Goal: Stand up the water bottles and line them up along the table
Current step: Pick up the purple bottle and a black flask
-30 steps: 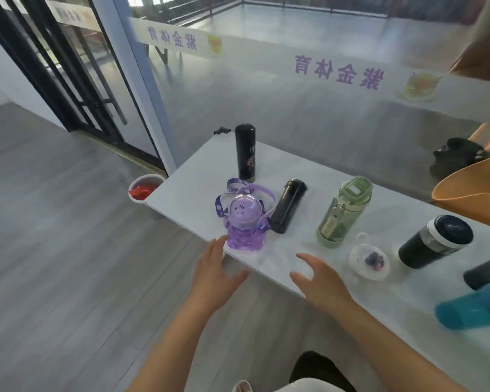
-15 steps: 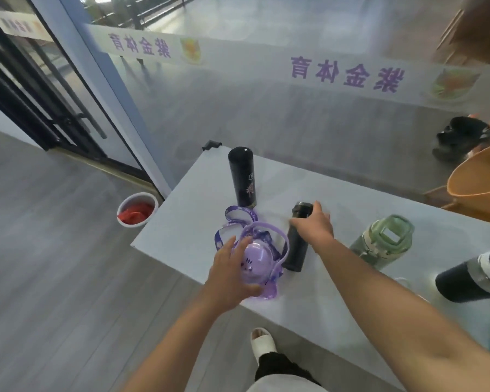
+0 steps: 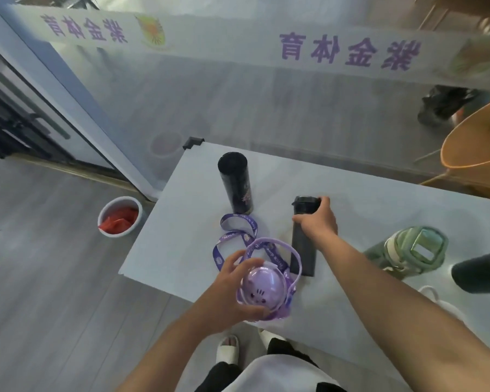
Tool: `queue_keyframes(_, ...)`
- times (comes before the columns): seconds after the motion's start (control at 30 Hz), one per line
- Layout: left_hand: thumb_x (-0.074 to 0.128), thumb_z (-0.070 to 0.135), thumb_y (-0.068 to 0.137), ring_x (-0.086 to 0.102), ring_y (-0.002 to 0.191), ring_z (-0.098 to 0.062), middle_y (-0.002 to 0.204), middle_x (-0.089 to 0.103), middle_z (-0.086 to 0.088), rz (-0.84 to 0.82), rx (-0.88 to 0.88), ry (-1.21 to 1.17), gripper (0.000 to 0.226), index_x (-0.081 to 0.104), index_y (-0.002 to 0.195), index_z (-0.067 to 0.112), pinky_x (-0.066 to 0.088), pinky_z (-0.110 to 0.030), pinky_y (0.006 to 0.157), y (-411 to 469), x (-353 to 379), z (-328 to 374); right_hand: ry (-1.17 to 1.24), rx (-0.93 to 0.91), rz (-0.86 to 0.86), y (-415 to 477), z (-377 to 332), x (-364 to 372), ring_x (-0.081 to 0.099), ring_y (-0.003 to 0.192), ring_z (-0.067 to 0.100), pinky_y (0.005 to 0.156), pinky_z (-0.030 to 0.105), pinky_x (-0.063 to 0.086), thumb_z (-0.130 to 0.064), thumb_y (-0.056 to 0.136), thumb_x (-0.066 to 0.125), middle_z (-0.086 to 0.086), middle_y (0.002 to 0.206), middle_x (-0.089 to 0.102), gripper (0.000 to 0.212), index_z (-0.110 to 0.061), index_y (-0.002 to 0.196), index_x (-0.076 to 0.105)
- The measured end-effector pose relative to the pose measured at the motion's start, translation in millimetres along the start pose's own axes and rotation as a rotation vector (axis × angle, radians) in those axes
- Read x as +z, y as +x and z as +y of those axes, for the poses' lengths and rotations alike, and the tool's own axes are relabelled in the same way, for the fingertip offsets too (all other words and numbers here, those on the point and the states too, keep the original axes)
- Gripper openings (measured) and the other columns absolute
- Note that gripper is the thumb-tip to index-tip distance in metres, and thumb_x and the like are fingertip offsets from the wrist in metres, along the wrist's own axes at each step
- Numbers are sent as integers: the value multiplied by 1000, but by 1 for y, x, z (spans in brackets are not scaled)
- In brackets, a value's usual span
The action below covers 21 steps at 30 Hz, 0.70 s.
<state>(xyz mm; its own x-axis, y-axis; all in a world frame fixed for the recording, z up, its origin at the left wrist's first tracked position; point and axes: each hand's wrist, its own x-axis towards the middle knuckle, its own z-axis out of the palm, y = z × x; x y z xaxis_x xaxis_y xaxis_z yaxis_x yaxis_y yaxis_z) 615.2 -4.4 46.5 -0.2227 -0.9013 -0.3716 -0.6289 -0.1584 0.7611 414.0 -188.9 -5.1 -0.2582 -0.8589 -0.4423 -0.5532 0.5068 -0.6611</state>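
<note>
On the pale table [image 3: 181, 236], my left hand [image 3: 232, 290] grips the purple round-lidded bottle [image 3: 263, 287] near the front edge; its purple strap [image 3: 238, 230] loops behind it. My right hand [image 3: 317, 222] is closed around the upper part of a slim black bottle [image 3: 303, 250], which looks nearly upright. A taller black flask [image 3: 236, 182] stands upright farther back. A green bottle [image 3: 408, 253] lies to the right, and part of a dark bottle [image 3: 478, 273] shows at the right edge.
A glass wall with purple lettering runs behind the table. A white bucket with red contents [image 3: 120, 216] sits on the floor left of the table. An orange chair [image 3: 475, 148] stands at the back right. My feet in white slippers [image 3: 228, 349] are below the table edge.
Both hands went from hovering before the table to the bottles. My left hand closed on the purple bottle, my right hand on the slim black bottle, which has tipped up from lying.
</note>
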Motion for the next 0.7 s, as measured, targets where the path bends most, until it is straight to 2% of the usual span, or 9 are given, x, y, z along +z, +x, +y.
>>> queue_keyframes(0.13,86,51,62,41,135,-20,155,10,23,-86,27,-7,82,35,125,61,46,-38,108,8,-11,-3,69,-200,121,-36,-17,-24,54,102,28,84,37,50,-24,68,81,9,127,45,89,-31,139,27)
queue_keyframes(0.3,86,53,62,40,132,-16,153,11,21,-162,88,23,81,36,125,60,44,-36,109,13,-22,-7,19,-446,245,-95,-10,-30,48,103,14,85,23,43,-23,70,84,6,127,43,86,-30,138,32)
queue_keyframes(0.4,87,57,57,44,131,-21,154,14,19,-186,124,35,84,38,126,60,48,-41,106,19,-25,-14,17,-446,269,-113,10,-20,45,103,11,86,17,39,-17,70,85,6,127,41,86,-28,139,34)
queue_keyframes(0.5,87,58,56,46,129,-22,153,18,15,-215,150,43,84,39,125,61,50,-42,103,22,-25,-21,42,-386,313,-123,28,-9,43,104,10,87,18,39,-17,70,85,6,129,38,86,-28,139,34)
queue_keyframes(0.7,84,59,61,42,132,-19,156,12,15,-253,177,63,82,37,129,60,42,-35,110,19,-29,-24,85,-331,412,-130,32,-3,40,104,11,88,20,37,-16,66,87,12,132,35,89,-22,136,34)
